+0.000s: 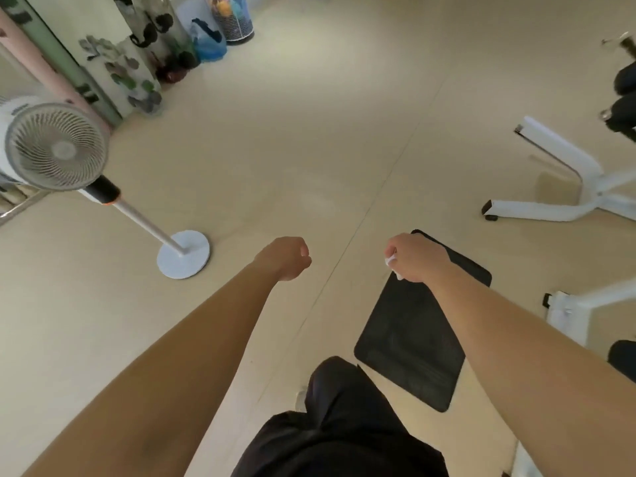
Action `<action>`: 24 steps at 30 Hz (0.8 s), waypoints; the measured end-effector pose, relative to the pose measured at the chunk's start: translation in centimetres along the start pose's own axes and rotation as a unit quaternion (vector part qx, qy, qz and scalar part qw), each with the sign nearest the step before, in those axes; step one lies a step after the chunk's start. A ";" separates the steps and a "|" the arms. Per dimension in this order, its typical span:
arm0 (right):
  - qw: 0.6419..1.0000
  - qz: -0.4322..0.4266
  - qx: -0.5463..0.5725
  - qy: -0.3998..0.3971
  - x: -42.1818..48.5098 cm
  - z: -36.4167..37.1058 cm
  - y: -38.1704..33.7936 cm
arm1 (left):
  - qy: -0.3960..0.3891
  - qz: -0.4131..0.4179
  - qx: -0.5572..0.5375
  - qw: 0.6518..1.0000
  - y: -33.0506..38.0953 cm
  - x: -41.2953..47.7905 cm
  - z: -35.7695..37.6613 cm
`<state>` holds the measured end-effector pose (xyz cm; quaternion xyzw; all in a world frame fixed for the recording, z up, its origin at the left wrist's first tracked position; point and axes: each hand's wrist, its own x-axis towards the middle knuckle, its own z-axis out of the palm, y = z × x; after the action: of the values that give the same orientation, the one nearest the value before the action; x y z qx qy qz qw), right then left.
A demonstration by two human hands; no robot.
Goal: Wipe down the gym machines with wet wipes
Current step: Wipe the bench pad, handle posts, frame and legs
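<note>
Head view: the right hand (416, 258) clutches a white wipe (392, 262) over the mat (413, 339). The left hand (287, 258) is fisted, seemingly empty. The machine (557, 187) stands well apart to the right, so it is best to spread the wipe before pressing it on.

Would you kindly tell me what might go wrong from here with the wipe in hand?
The white wipe barely shows in the right hand and could slip out. The black mat lies beside the person's leg; its edge might catch a foot. The white machine frame juts across the floor nearby.
</note>
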<state>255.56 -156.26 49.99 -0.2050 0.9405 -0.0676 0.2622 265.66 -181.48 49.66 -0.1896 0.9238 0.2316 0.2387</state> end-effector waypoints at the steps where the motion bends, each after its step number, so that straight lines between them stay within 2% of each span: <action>1: 1.000 0.011 0.008 0.003 1.4 -1.1 0.5 | -0.010 0.013 0.003 1.000 1.2 2.6 -1.3; 13: 0.971 0.205 0.121 0.025 22.9 -13.5 15.6 | -0.084 0.185 0.133 0.970 21.6 33.7 -12.6; 17: 0.946 0.270 0.174 0.049 26.5 -18.8 21.9 | -0.110 0.259 0.166 0.945 31.0 41.0 -15.3; 24: 0.887 0.393 0.230 0.080 29.8 -23.6 33.3 | -0.128 0.395 0.193 0.889 47.6 51.9 -14.5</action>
<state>208.42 -138.14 48.49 0.2532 0.9201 -0.1894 0.2313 196.32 -162.37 49.58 0.2716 0.9104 0.1465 0.2756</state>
